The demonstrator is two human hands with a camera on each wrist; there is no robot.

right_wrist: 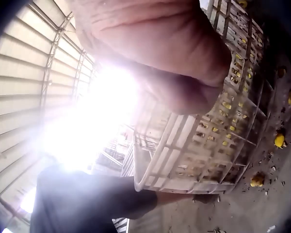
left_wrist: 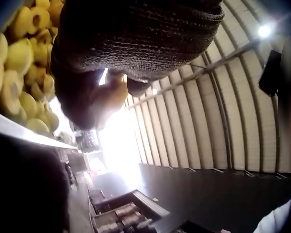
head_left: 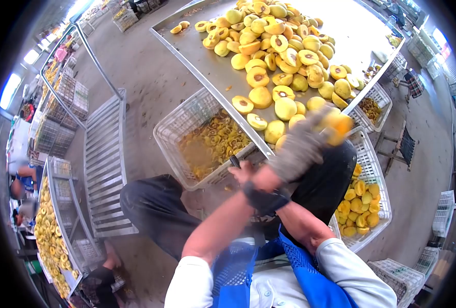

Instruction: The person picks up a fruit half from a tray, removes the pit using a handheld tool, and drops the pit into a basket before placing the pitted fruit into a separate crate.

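Observation:
My left hand [head_left: 300, 149], in a grey knitted glove, reaches over the right knee beside the tray's near corner, blurred by motion. It grips a yellow peach half [head_left: 338, 128], whose edge also shows beneath the gloved fingers in the left wrist view. Crossed under that forearm is my bare right hand [head_left: 243, 172], a black band round its wrist. From its fist sticks the dark end of a tool [head_left: 234, 160]; the rest is hidden. Many halved and whole peaches [head_left: 284, 61] are heaped on the metal tray [head_left: 202, 77], some with brown pits showing.
A crate of peach scraps [head_left: 179, 154] stands below the tray's left edge. Another crate [head_left: 384, 205], with yellow halves, is by the right knee. A slatted metal cart [head_left: 105, 164] stands on the left. Further back are a small stool [head_left: 400, 146], stacked crates and other people.

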